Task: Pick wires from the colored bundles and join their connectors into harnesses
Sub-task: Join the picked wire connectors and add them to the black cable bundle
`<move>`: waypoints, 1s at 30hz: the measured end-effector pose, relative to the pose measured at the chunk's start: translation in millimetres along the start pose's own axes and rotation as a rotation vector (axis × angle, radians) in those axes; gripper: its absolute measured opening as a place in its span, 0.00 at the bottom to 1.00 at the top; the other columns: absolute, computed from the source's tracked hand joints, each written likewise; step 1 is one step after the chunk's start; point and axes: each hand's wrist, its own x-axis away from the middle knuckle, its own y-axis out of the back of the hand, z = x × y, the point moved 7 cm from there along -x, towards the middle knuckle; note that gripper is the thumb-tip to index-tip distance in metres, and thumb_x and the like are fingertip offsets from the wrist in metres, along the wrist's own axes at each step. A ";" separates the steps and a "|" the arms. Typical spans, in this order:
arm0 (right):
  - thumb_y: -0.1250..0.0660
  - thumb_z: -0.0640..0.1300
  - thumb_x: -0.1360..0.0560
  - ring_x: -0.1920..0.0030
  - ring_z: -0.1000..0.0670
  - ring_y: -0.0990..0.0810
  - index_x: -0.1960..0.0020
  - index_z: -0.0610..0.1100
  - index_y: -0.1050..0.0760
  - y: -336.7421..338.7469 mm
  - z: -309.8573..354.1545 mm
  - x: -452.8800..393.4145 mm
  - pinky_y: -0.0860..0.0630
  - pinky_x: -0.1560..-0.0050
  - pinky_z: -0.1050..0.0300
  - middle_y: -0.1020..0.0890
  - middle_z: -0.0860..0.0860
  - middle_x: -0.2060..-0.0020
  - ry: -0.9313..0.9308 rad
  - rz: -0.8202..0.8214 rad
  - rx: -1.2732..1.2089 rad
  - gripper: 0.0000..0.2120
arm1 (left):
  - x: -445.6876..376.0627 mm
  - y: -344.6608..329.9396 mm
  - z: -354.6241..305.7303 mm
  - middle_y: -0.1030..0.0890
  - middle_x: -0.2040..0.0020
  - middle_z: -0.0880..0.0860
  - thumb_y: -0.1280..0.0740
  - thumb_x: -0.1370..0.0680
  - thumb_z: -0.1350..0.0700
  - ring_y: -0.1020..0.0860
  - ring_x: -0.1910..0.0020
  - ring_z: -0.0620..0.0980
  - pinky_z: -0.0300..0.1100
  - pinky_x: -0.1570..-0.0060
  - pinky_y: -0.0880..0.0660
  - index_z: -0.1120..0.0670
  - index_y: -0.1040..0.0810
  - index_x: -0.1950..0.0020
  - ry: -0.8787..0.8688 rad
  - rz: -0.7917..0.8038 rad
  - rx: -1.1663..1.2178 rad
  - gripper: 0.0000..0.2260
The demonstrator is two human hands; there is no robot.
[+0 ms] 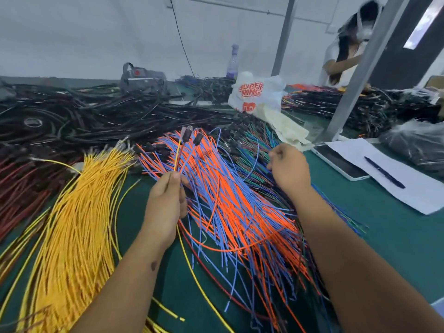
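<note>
At the far left of the green tabletop [396, 236] lies a dark red bundle [21, 188], and just beside it the yellow bundle [72, 224] fans toward the near edge. Next comes the left hand [165, 207], raised over the wires, its fingers [176, 179] pinching a small group of wires [179, 157], yellow, orange and blue, that stand upright with their connectors [188, 135] at the top. Under and beyond that hand spreads the mixed orange and blue bundle [230, 195]. To its right the right hand [288, 167] hovers over the green and blue bundle [254, 145] with its fingers curled; whether they grip a wire I cannot tell. Further right a pen [384, 172] lies on a sheet of paper [406, 179]. The step looks like picking one more wire. To do it well, draw a single strand out along its length, not across the pile, and keep the held connectors level for joining
</note>
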 end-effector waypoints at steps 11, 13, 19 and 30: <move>0.40 0.43 0.21 0.59 0.47 0.28 0.58 0.49 0.29 33.9 1.7 0.5 0.35 0.59 0.54 0.25 0.51 0.63 0.099 -0.172 -0.230 0.08 | 0.6 -1.6 -1.4 0.40 0.77 0.44 0.48 0.15 0.55 0.44 0.81 0.41 0.31 0.80 0.44 0.55 0.31 0.59 0.001 -0.010 0.045 0.14; 0.40 0.43 0.21 0.58 0.47 0.27 0.56 0.47 0.28 10.8 -8.6 3.9 0.36 0.60 0.56 0.24 0.51 0.62 0.036 0.007 -0.132 0.06 | 1.3 -1.8 -2.0 0.40 0.77 0.45 0.48 0.15 0.55 0.44 0.81 0.41 0.32 0.80 0.44 0.55 0.31 0.59 -0.001 -0.010 0.049 0.15; 0.34 0.45 0.24 0.60 0.41 0.26 0.62 0.40 0.32 -18.7 -12.5 13.5 0.33 0.62 0.51 0.26 0.43 0.66 0.012 0.226 0.299 0.13 | 4.1 0.1 -3.2 0.41 0.75 0.47 0.48 0.15 0.54 0.45 0.79 0.42 0.33 0.79 0.45 0.56 0.30 0.58 -0.009 0.001 0.050 0.14; 0.39 0.45 0.21 0.55 0.42 0.24 0.47 0.40 0.21 75.4 21.1 -5.3 0.35 0.59 0.55 0.22 0.43 0.58 0.069 -0.228 0.029 0.11 | 1.3 0.7 0.6 0.40 0.73 0.49 0.47 0.16 0.54 0.44 0.79 0.43 0.34 0.80 0.44 0.55 0.31 0.59 0.014 0.018 0.056 0.14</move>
